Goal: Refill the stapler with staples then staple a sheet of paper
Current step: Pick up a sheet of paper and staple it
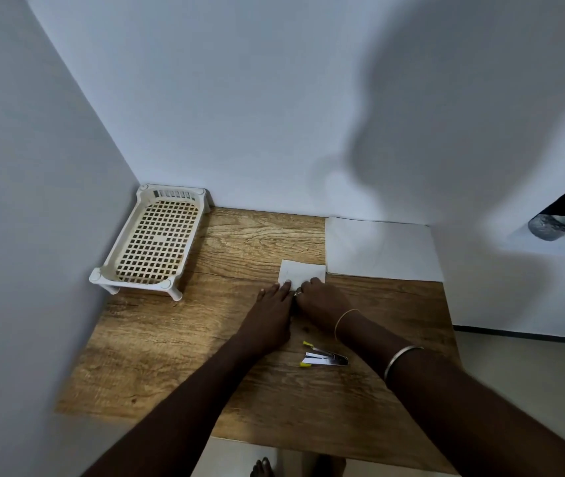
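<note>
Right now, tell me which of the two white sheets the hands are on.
The small white sheet at mid-table: both hands touch its near edge. The larger white sheet lies untouched against the back wall.

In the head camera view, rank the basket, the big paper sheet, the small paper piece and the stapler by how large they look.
1. big paper sheet and basket, too alike to rank
2. small paper piece
3. stapler

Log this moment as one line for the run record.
hands: left hand and right hand on small paper | stapler: open on table, untouched | stage: stapling not started
</note>
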`<action>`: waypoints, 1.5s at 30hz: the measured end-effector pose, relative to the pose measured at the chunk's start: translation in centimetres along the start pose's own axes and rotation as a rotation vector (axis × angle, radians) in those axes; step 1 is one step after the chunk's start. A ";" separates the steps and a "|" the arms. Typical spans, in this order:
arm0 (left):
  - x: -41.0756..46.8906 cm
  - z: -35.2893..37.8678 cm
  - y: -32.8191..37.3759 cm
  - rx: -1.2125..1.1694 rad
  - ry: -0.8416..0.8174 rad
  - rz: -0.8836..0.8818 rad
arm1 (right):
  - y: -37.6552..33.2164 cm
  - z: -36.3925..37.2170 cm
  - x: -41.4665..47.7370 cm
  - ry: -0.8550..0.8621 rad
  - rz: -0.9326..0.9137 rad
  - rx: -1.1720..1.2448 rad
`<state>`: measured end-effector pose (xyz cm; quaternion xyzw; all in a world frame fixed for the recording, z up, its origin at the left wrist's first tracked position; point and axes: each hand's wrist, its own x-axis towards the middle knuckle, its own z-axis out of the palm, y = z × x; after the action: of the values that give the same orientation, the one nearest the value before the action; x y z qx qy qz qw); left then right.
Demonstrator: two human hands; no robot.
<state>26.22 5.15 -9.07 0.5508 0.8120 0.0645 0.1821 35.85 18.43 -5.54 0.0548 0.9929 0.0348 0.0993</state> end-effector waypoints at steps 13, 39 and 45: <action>-1.8 -0.2 0.1 -0.213 0.216 0.018 | -0.9 -0.2 -1.3 0.177 0.163 0.190; -4.4 -5.0 3.5 -1.393 0.401 -0.311 | -1.9 -3.8 -3.7 0.565 0.877 1.282; -5.1 -5.7 2.9 -1.548 0.299 -0.329 | -1.9 -2.6 -5.8 0.506 0.897 1.785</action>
<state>28.33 2.16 -1.78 0.1272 0.6235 0.6543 0.4086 40.82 15.69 -2.05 0.4653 0.5369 -0.6711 -0.2117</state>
